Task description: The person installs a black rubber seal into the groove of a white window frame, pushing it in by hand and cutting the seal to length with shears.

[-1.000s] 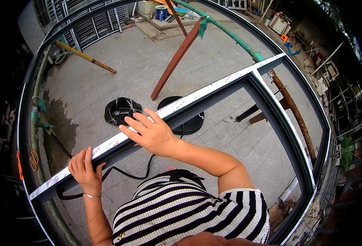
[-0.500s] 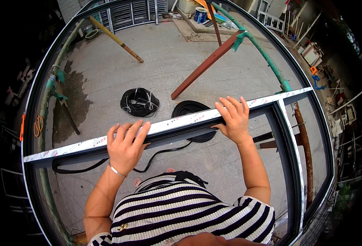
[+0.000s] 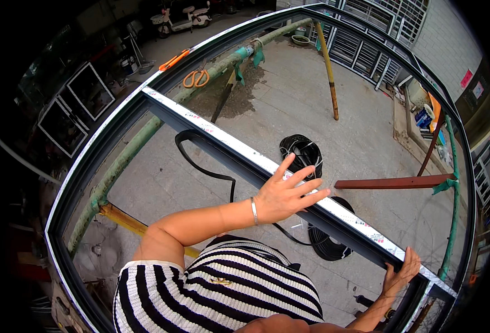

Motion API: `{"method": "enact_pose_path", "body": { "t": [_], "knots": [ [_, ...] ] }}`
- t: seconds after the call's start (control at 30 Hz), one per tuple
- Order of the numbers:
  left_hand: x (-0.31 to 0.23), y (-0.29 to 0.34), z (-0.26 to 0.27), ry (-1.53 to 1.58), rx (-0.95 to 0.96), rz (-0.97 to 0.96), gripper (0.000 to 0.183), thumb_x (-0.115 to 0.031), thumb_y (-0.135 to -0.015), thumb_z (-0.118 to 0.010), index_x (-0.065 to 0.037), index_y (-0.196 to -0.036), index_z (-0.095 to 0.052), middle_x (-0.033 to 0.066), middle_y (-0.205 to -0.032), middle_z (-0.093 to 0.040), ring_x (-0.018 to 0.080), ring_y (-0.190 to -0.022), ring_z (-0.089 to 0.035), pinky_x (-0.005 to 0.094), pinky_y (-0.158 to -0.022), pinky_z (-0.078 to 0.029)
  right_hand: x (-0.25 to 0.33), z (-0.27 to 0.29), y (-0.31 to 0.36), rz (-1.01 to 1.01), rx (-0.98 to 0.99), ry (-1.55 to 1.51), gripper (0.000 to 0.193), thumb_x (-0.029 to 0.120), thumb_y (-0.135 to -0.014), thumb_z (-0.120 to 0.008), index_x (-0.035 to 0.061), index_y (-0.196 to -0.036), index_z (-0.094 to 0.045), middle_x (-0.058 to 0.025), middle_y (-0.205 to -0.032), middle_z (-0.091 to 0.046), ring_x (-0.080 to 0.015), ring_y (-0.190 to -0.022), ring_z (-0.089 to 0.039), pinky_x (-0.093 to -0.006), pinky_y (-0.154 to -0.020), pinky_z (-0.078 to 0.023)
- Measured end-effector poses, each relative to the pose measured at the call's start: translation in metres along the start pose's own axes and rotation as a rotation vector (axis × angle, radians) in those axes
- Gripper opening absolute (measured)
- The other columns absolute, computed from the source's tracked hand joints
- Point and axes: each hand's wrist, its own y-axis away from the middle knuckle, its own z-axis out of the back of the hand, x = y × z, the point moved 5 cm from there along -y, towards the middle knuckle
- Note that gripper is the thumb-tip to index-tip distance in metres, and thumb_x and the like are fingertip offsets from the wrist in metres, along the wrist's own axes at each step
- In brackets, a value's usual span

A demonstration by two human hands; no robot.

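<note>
A long crossbar point(image 3: 217, 133), white film on top and dark along its side, spans the large dark window frame point(image 3: 98, 147). My left hand point(image 3: 286, 194) lies over its middle with fingers spread, not wrapped round it. Near the bar's right end my right hand point(image 3: 403, 272) grips it, fingers over the top and thumb at the near side. A black rubber strip point(image 3: 200, 171) hangs under the bar's left part and runs toward a black coil point(image 3: 331, 244) on the ground. Beyond the bar lies a second black bundle point(image 3: 301, 152), tied with pale cord.
Green poles point(image 3: 128, 147) support the frame. Orange-handled scissors point(image 3: 196, 79) and another orange tool point(image 3: 174, 60) lie near its far left edge. A red-brown beam point(image 3: 395, 182) and a yellow pole point(image 3: 327, 72) slant beneath. A scooter point(image 3: 181, 19) stands beyond.
The view has swung left, so the frame appears turned. Both hands are farther right along the crossbar. My left hand's fingers have loosened and spread; my right hand still grips the bar.
</note>
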Motion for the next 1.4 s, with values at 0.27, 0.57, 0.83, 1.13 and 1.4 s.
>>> {"method": "enact_pose_path", "body": {
  "t": [0.27,0.57,0.83,1.13,1.4],
  "knots": [
    [0.184,0.095,0.087,-0.461,0.133,0.27,0.076,-0.026,-0.063,-0.09,-0.031,-0.135,-0.066,-0.0064,-0.137,-0.064,0.0218,-0.138,-0.052,0.0607,-0.127,-0.017,-0.003,0.0,0.003,-0.09,0.009,-0.019,0.083,0.006,-0.069,-0.082,0.0037,-0.147,-0.055,-0.0179,-0.145,-0.058,-0.0402,-0.14,-0.047,-0.0519,-0.123,-0.028],
    [0.272,0.277,0.147,0.281,-0.176,1.148,0.032,-0.025,-0.097,-0.073,-0.004,-0.119,-0.064,0.0105,-0.117,-0.071,0.0244,-0.104,-0.068,0.0386,-0.085,-0.054,0.129,0.009,-0.073,-0.022,0.163,-0.133,0.088,0.067,-0.091,-0.061,0.004,-0.151,-0.05,-0.0201,-0.143,-0.057,-0.0429,-0.134,-0.048,-0.0531,-0.119,-0.031],
    [0.285,0.358,-0.025,0.612,-0.1,1.214,0.042,-0.021,-0.093,-0.079,-0.007,-0.13,-0.067,0.0077,-0.113,-0.072,0.0171,-0.103,-0.064,0.0365,-0.09,-0.051,0.365,0.007,-0.21,0.441,0.106,-0.608,0.061,0.036,-0.083,-0.08,0.0015,-0.13,-0.064,-0.0154,-0.126,-0.065,-0.0368,-0.118,-0.061,-0.0571,-0.108,-0.043],
    [0.273,0.312,0.119,0.149,-0.267,1.317,0.031,-0.024,-0.09,-0.083,0.0,-0.101,-0.067,0.0125,-0.07,-0.064,0.0226,-0.061,-0.058,0.0366,-0.062,-0.048,0.432,-0.027,-0.222,0.494,0.305,-0.638,0.063,0.03,-0.079,-0.084,0.006,-0.134,-0.064,-0.0122,-0.117,-0.068,-0.0307,-0.096,-0.066,-0.0411,-0.083,-0.053],
    [0.309,0.214,0.248,0.113,0.019,0.986,0.043,-0.043,-0.096,-0.071,-0.002,-0.109,-0.071,0.0082,-0.083,-0.063,0.0211,-0.075,-0.06,0.035,-0.068,-0.047,0.439,-0.029,-0.222,0.458,0.329,-0.625,0.068,0.028,-0.077,-0.086,0.0059,-0.137,-0.062,-0.0154,-0.108,-0.069,-0.0352,-0.091,-0.067,-0.0433,-0.079,-0.053]
  ]
}}
